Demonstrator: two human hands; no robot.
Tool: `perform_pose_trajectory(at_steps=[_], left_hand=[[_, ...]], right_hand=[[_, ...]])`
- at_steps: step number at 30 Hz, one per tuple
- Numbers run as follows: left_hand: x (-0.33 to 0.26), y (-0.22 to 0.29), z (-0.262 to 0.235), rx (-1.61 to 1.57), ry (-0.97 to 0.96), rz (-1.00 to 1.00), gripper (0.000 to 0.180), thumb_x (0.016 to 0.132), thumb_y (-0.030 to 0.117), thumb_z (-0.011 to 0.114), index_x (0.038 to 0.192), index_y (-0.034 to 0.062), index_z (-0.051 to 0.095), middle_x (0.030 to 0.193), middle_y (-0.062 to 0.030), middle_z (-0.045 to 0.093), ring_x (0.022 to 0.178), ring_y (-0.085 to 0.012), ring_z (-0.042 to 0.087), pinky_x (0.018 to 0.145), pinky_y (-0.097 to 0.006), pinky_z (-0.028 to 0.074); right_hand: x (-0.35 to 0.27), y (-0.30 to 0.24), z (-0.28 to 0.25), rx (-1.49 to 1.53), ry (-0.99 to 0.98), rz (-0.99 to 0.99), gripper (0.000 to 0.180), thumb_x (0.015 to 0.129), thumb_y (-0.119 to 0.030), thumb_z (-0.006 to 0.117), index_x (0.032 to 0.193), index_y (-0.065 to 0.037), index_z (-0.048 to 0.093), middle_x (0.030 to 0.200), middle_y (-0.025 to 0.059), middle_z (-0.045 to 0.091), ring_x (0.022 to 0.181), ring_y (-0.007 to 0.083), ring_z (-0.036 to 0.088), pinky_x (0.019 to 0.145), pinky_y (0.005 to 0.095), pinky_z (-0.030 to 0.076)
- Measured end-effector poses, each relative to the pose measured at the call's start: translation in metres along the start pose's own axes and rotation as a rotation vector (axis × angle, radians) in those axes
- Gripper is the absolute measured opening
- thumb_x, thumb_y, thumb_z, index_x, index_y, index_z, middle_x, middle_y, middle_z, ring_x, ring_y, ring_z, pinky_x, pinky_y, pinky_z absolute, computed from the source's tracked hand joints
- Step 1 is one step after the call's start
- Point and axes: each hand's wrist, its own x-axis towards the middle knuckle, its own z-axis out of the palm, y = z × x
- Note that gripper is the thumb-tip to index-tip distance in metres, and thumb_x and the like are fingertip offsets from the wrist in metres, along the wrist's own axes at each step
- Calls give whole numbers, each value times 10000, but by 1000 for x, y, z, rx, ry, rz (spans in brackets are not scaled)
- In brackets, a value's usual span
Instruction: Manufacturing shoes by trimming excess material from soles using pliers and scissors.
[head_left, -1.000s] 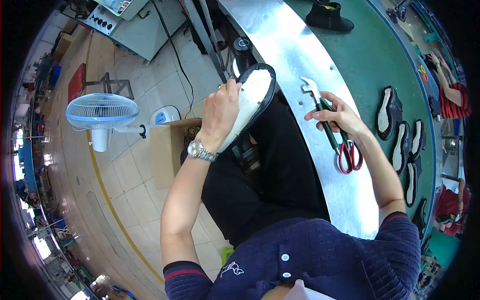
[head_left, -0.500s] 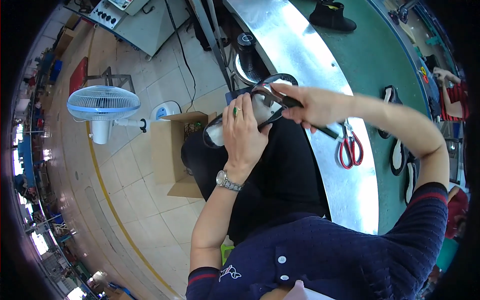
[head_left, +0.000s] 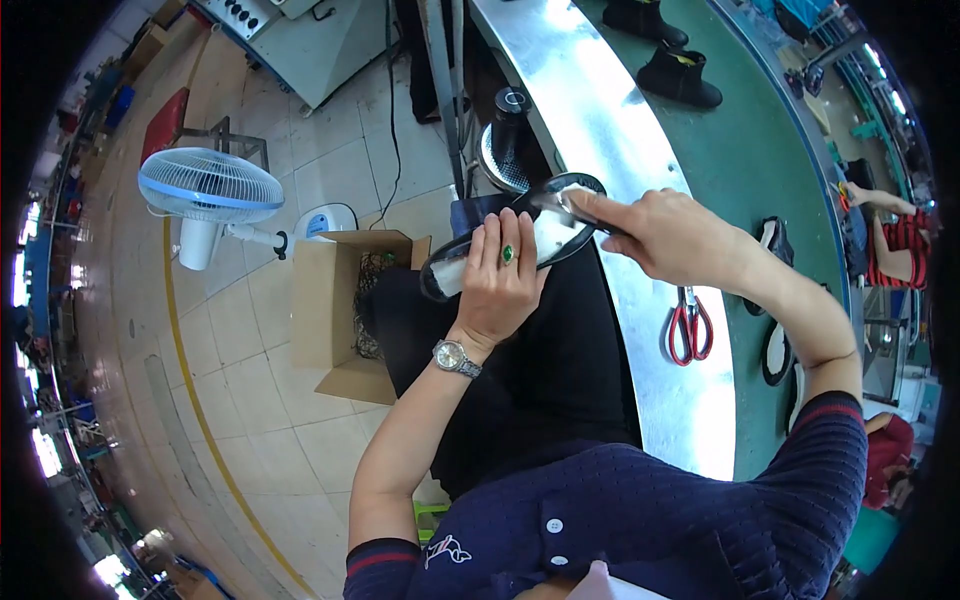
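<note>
A black shoe [head_left: 560, 230] lies bottom up above my lap, its underside whitish inside a dark, folded edge. Across its middle, my left hand [head_left: 500, 285] presses down and grips it, with a ring and a wristwatch showing. My right hand [head_left: 680, 235] is closed around the dark handles of metal pincers [head_left: 606, 226]. Their shiny head rests at the shoe's upper part, beyond my left fingers; whether the jaws pinch the edge is blurred. Red-handled scissors [head_left: 690, 335] lie on the metal bench strip just below my right forearm.
The shiny metal bench edge [head_left: 665, 400] borders a green belt [head_left: 750, 170] carrying black boots [head_left: 680, 78] and black-and-white shoes [head_left: 778, 350]. Left of my knees stand an open cardboard box [head_left: 325, 300] and a fan [head_left: 210, 190]. Other people work at the far right.
The head view has shifted, bringing a second boot fully into sight. My right hand and the pincers have turned, with the handles now mostly under the hand. My left hand still holds the shoe.
</note>
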Motion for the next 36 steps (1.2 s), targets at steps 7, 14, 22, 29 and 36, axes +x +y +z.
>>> perform_pose_trajectory(at_steps=[7, 14, 22, 29, 36], left_hand=[[4, 3, 10, 16, -35, -32, 674, 775, 264, 737, 1305, -85, 510, 1310, -255, 529, 1178, -388, 538, 1024, -447, 423], [2, 10, 8, 25, -52, -69, 663, 768, 229, 744, 1304, -89, 517, 1325, -265, 529, 1222, -390, 520, 1041, -446, 409], [8, 16, 7, -11, -2, -101, 493, 855, 175, 635, 1232, -133, 559, 1211, -272, 574, 1162, -417, 556, 1040, -440, 415], [9, 15, 9, 20, 32, -114, 407, 867, 127, 610, 1175, -137, 581, 1132, -244, 592, 1132, -435, 571, 1018, -447, 437], [10, 14, 7, 2, 42, -176, 298, 849, 80, 629, 1086, -99, 604, 1103, -223, 602, 1130, -409, 580, 985, -418, 466]], right_hand=[[20, 6, 51, 120, 227, 159, 646, 949, -185, 561, 1499, -105, 232, 679, 225, 628, 624, 396, 639, 576, 471, 488], [32, -2, 46, 340, 228, 295, 585, 944, -178, 570, 1472, -113, 327, 691, 231, 625, 627, 371, 642, 628, 470, 487], [30, 12, 54, 459, 222, 335, 554, 973, -173, 535, 1471, -89, 309, 628, 150, 623, 545, 293, 637, 587, 397, 489], [28, -5, 53, 272, 328, 158, 602, 980, -192, 530, 1507, -140, 243, 599, 155, 597, 531, 297, 619, 558, 426, 479], [30, -22, 43, 110, 358, 82, 637, 972, -186, 526, 1519, -174, 200, 570, 172, 580, 505, 354, 599, 533, 448, 468]])
